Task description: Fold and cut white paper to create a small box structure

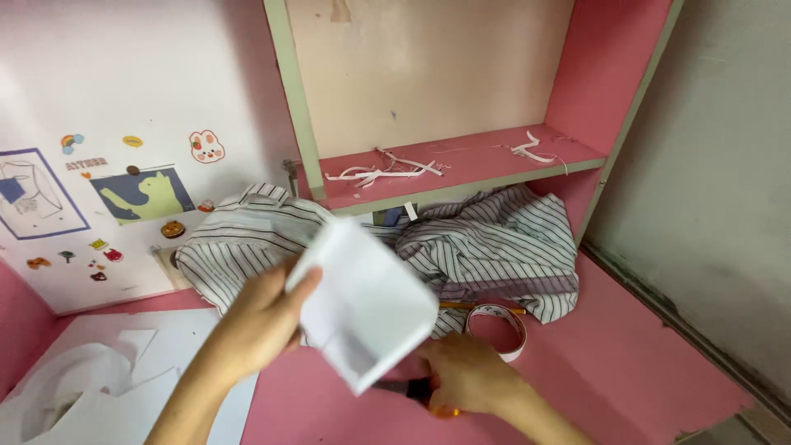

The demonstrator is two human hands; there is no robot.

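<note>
Left hand [262,317] pinches a folded white paper [367,301], held up over the pink tabletop [626,363]. Right hand [470,375], just under the paper, grips orange scissors [428,395].

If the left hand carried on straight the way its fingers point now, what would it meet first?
Beyond the folded white paper that the left hand already grips, probably the striped shirt heaped up and to the right, though depth is hard to judge.

A folded white sheet of paper [367,305] is held tilted above the pink desk; orange-handled scissors [416,391] meet its edge at five o'clock.
</note>
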